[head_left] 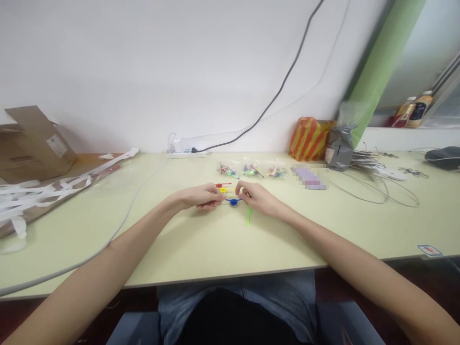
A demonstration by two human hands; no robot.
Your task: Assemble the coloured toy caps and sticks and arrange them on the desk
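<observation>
Near the middle of the table, a small blue plastic piece [233,202] with a round centre and thin arms spans the gap between my hands. My left hand [204,196] has its fingers closed at the left end of this piece. My right hand [258,197] is curled, thumb and fingertips bent together at the right end. Just beyond lie a yellow plastic piece [223,190] and a red arrow-shaped piece [219,185], partly covered by my left fingers. A thin green plastic stick [248,217] lies below my right hand. The fingertips' exact contact is too small to see.
Clear bags of coloured plastic parts [252,170] lie behind my hands. A power strip [185,154] sits by the wall. At right are a purple packet [309,177], a striped bag [311,139] and loose wires. A cardboard box [32,143] and white strips [21,201] are at left.
</observation>
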